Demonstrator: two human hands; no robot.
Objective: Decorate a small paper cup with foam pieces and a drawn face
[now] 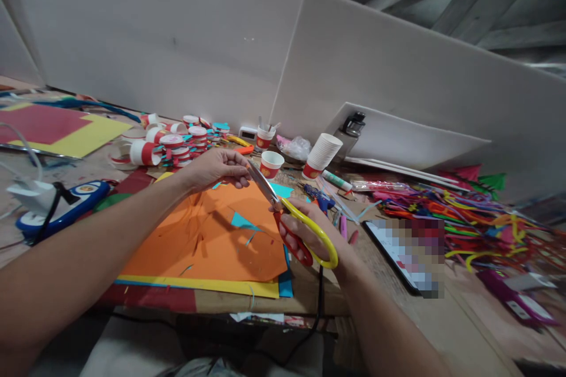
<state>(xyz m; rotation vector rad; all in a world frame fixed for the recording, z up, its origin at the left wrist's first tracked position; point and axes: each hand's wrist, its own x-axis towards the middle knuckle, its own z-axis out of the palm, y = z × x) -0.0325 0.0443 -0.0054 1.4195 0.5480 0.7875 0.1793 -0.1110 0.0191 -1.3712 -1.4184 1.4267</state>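
Your left hand (227, 168) hangs over the worktable, its fingers bent and the thumb drawn in toward their tips; whether a small scrap is pinched between them cannot be told. Your right hand (315, 225) grips the scissors (277, 206), fingers wrapped around the red and yellow handles, the blades pointing up toward your left fingertips. The scissors are raised above the right part of an orange sheet (260, 259), where blue paper scraps (244, 221) lie scattered. Yellow paper (265, 289) shows along its near edge. Beyond your hands stand a single red-and-white paper cup (271, 168) and, to its right, a leaning stack of cups (326, 150). A blue glue gun (325, 199) lies just past your right hand, with a phone (393, 253) farther right beside a heap of colorful fuzzy stems (424, 218). Cut-cup pieces (174, 147) crowd the far left, behind your left forearm.
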